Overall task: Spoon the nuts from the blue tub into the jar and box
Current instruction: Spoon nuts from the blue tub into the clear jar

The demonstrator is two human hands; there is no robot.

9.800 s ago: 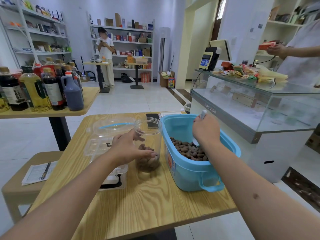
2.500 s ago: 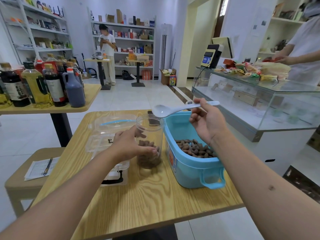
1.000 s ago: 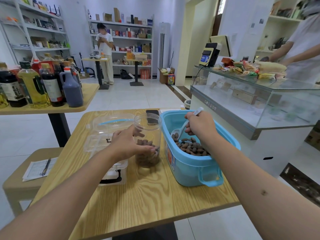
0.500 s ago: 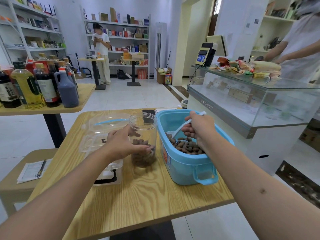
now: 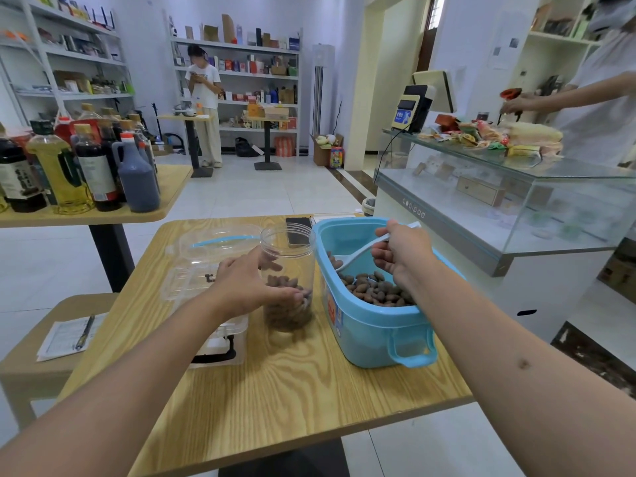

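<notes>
One blue tub (image 5: 375, 325) stands on the worktop (image 5: 275, 383), a heap of brown nuts (image 5: 375, 290) in its bottom. The right hand (image 5: 401, 251) grips one white spoon (image 5: 358, 251), its bowl down among the nuts. Just left of the tub stands one clear jar (image 5: 289, 242), partly filled, with the left hand (image 5: 247, 284) curled round its side. One clear box (image 5: 210, 256) lies open beside the jar.
</notes>
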